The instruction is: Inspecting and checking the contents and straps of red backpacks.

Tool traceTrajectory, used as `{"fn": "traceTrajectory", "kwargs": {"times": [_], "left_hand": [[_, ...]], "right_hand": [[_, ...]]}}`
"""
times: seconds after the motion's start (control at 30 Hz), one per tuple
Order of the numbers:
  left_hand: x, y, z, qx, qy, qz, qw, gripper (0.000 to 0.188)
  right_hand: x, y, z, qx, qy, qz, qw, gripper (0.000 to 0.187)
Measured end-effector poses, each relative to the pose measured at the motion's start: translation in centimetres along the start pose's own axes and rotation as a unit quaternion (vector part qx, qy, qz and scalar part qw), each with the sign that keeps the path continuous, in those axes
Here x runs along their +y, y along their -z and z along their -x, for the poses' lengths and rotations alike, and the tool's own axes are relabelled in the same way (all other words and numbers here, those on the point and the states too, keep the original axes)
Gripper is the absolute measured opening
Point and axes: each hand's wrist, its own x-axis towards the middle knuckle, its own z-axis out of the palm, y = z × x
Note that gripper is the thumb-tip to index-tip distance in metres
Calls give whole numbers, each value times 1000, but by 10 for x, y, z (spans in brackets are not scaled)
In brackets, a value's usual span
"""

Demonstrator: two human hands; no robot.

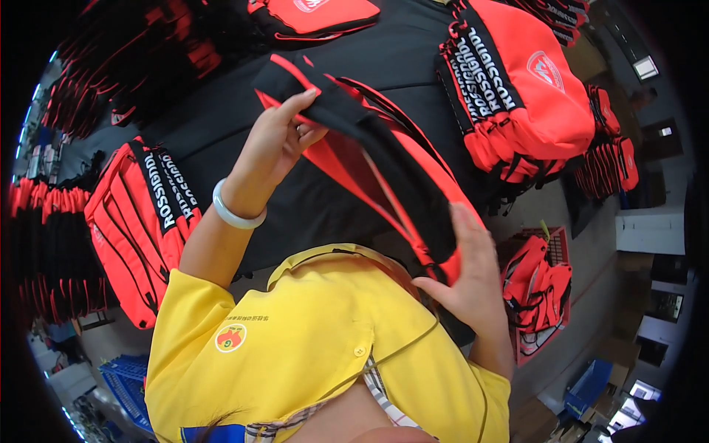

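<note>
A red and black fabric bag (384, 166), looking like a backpack, is stretched slantwise between my two hands above a black-covered table. My left hand (281, 136), with a pale bangle at its wrist, pinches the bag's far left end between thumb and fingers. At the near right end, my right hand (474, 266) grips the red edge, thumb on the near side and fingers along the outer side; it is slightly blurred. The bag sags open along its length, showing a dark inside. Its lower right corner hangs close to my yellow shirt.
Red and black backpacks are piled on the table at the right (546, 88). More backpacks (129, 229) stand at the left, and another red bag (317, 15) lies at the far edge. A red crate (559, 255) with bags sits on the floor; blue crates (125, 387) stand lower left.
</note>
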Motion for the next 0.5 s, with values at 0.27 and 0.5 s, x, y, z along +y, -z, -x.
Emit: {"fn": "traceTrajectory", "kwargs": {"times": [0.27,0.5], "left_hand": [[95,-62,41,44,-324,-25,945,28],[-18,115,26,164,-292,-475,814,50]], "right_hand": [[17,-4,-110,106,-61,-380,917,52],[108,-152,-183,-80,-250,-682,683,36]]}}
